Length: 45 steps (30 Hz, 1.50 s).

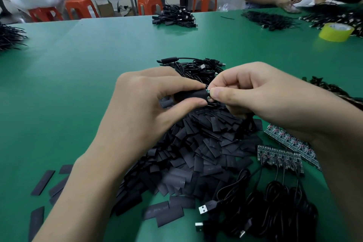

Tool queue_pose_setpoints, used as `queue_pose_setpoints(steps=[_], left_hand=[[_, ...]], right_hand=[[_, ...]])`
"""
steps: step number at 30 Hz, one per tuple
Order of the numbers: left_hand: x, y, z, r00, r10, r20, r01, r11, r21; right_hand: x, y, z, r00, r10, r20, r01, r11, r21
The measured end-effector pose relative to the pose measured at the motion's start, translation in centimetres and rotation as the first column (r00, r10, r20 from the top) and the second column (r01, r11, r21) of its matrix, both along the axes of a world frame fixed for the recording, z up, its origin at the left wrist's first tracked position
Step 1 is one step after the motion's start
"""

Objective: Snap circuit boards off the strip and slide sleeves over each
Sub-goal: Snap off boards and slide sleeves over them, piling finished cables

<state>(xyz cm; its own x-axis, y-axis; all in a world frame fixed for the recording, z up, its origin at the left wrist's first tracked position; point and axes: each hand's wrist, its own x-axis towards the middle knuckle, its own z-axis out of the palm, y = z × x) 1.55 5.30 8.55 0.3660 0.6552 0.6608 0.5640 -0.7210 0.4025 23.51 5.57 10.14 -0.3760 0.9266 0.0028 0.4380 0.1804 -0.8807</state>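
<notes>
**Item 1, sleeve** [188,94]. A short black tube, held in the air above the green surface [78,65] and over the sleeve pile [196,153]. The left hand [149,100] pinches it between thumb and forefinger near its right-hand mouth. It is judged light, soft and easily flattened. It is best taken by the sides, so the mouth stays open.

**Item 2, circuit board** [208,93]. Only a small greenish tip shows at the sleeve's mouth, between the fingertips of both hands. How far it sits inside cannot be told. The right hand [253,92] pinches it, thumb against curled fingers. It is judged thin, stiff and likely fragile where the wire joins. Hold it by the bare edge and do not pull on the cable.

**Item 3, sleeve pile.** A loose heap of flat black pieces lying below the hands, with a few strays at lower left.

**Item 4, board strips** [280,158]. Two strips lie just right of the pile, beside the right forearm. The nearer one carries black cables [275,202] ending in USB plugs, and its boards are not yet snapped off.

**Item 5, cable heap** [200,68]. It lies on the surface beyond the hands and is possibly finished pieces.
</notes>
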Motion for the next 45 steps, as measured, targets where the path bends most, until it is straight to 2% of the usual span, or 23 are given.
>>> queue_pose_setpoints(steps=[14, 26, 35, 40, 45], left_hand=[[0.4, -0.4, 0.1, 0.990, -0.016, 0.141, 0.024, 0.998, -0.056], [0.7, -0.4, -0.1, 0.994, -0.041, 0.098, 0.046, 0.998, -0.046], [-0.2, -0.1, 0.3, 0.993, 0.047, 0.112, -0.043, 0.998, -0.038], [-0.2, -0.2, 0.4, 0.994, 0.045, 0.097, -0.042, 0.999, -0.029], [0.0, -0.4, 0.5, 0.997, 0.014, 0.076, -0.012, 1.000, -0.023]], right_hand=[[0.4, -0.4, 0.8, 0.996, 0.039, -0.086, -0.039, 0.999, 0.005], [0.1, -0.5, 1.0, 0.998, 0.027, -0.061, -0.029, 0.999, -0.042], [0.1, -0.4, 0.8, 0.996, 0.006, -0.092, -0.007, 1.000, -0.009], [0.0, -0.4, 0.8, 0.991, 0.018, -0.132, -0.018, 1.000, 0.005], [-0.5, -0.5, 0.7, 0.995, 0.042, -0.091, -0.042, 0.999, 0.003]])
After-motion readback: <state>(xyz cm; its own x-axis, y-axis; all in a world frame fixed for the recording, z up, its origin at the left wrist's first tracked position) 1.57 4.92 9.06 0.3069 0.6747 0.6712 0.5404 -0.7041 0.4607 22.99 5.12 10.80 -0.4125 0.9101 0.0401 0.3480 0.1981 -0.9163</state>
